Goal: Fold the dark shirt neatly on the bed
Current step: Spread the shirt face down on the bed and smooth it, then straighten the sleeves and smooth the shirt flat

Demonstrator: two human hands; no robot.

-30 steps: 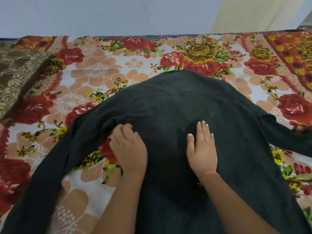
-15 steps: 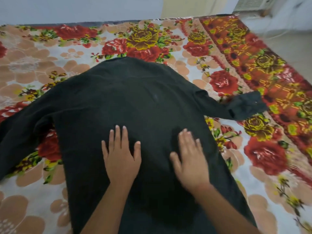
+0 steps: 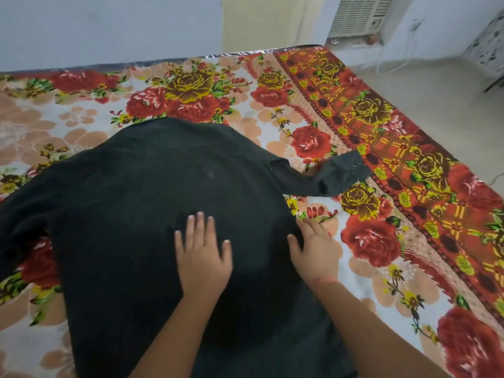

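Dark shirt [image 3: 141,214]: left hand [image 3: 203,255] flat mid-cloth, right hand [image 3: 313,249] spread at its edge.

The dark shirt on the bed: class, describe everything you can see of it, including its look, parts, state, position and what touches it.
The dark shirt is black-green, of soft matte cloth, spread flat and unfolded on the floral bedsheet, its lower end running out of view at the bottom. Its right sleeve stretches out to the side, cuff end open; the left sleeve trails off the picture's left edge. The left hand lies flat, fingers spread, on the body; the right hand rests at the shirt's right edge, partly on the sheet.
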